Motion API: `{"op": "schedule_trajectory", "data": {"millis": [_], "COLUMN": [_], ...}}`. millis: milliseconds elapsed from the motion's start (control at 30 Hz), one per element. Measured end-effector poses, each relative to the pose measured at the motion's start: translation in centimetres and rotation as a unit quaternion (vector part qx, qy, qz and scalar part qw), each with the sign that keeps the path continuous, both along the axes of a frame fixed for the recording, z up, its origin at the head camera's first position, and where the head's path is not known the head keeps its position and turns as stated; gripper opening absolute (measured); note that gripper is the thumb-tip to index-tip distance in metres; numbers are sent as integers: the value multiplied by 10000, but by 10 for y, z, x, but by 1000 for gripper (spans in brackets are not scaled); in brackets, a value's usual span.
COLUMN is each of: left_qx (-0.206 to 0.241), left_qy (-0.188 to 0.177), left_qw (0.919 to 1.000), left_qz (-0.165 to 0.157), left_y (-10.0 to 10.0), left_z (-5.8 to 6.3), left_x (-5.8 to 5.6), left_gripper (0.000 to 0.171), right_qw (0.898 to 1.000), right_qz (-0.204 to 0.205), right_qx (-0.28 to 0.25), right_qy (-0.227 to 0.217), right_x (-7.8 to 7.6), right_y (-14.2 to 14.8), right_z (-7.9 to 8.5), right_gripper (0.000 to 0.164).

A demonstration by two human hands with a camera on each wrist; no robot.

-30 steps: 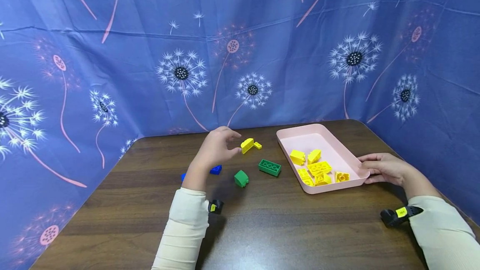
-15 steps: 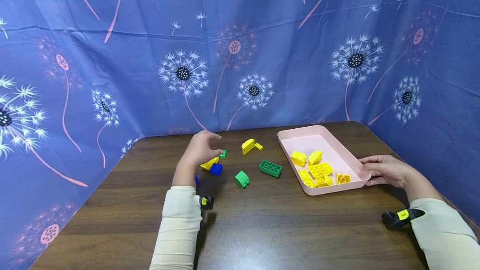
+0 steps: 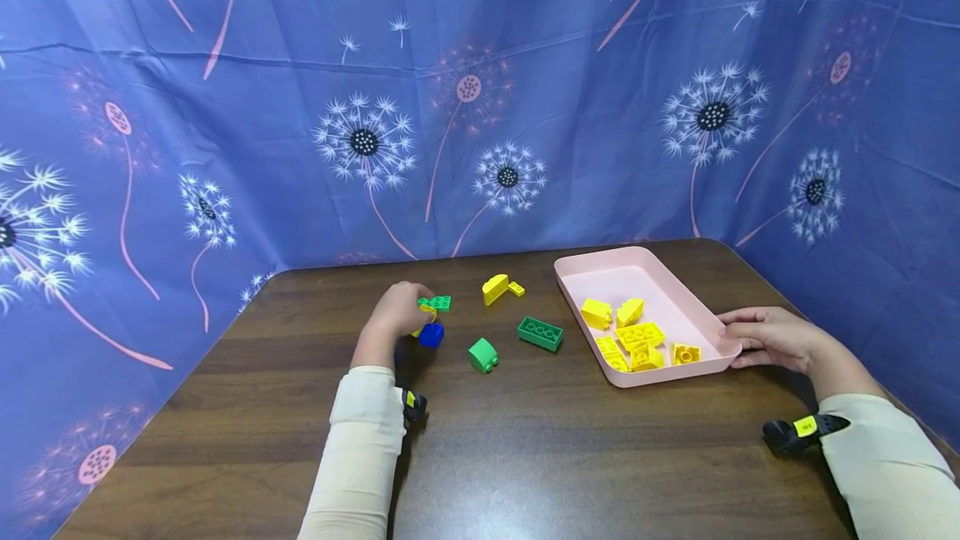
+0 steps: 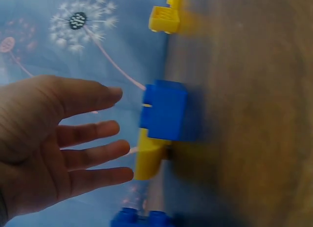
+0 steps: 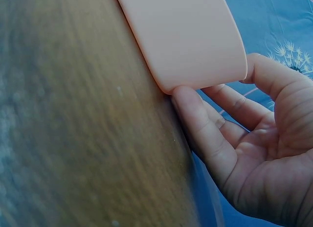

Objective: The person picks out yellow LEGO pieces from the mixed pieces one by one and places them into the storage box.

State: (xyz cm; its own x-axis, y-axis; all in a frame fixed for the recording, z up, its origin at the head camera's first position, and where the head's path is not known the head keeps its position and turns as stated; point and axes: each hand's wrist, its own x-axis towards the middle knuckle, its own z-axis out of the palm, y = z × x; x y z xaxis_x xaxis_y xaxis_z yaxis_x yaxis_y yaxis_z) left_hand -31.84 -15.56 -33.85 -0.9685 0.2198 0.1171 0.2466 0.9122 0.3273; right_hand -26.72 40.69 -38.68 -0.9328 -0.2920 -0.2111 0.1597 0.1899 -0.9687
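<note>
L hand (image 3: 397, 309) is down by the far L of the desk (image 3: 525, 457), fingers loosely extended w/ nothing gripped. Nearest its fingertips: a yellow curved block (image 4: 149, 156), w/ a blue block (image 4: 166, 109) right next to it & a flat green brick (image 3: 437, 303) just beyond. A 2nd blue block (image 4: 142, 218) is partly in L wrist view, bottom edge.

R hand (image 3: 772, 338) grips the pink tray (image 3: 720, 315) at its near R corner, thumb low on the corner, index at the rim. Tray sits on R side of desk w/ several yellow blocks (image 3: 640, 336) in its near half.

Btwn L hand & tray: green rounded block (image 3: 483, 355), dk green brick (image 3: 540, 334); farther back, a yellow arched block (image 3: 495, 289) + small yellow brick (image 3: 517, 289). Bg: blue dandelion-print cloth (image 3: 600, 190).
</note>
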Motion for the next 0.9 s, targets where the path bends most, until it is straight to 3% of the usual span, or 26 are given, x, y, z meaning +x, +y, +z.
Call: {"op": "schedule_trajectory", "data": {"millis": [233, 567, 900], "left_qx": [-162, -209, -210], "left_qy": [-190, -469, -392], "left_qw": [9991, 9983, 9988], "left_qz": [338, 272, 222], "left_y": [-2, -8, -10], "left_z": [-10, -12, -11], "left_x": [-3, -6, -3], "left_gripper": [32, 33, 28], "right_qw": [10000, 10000, 10000], "right_qz": [-4, -22, -53], "right_qx": [21, -43, 36], "right_qy": [17, 11, -6], "right_x": [1, 2, 1], "right_y": [-1, -1, -1], "right_z": [2, 1, 1], "right_gripper": [23, 23, 21]}}
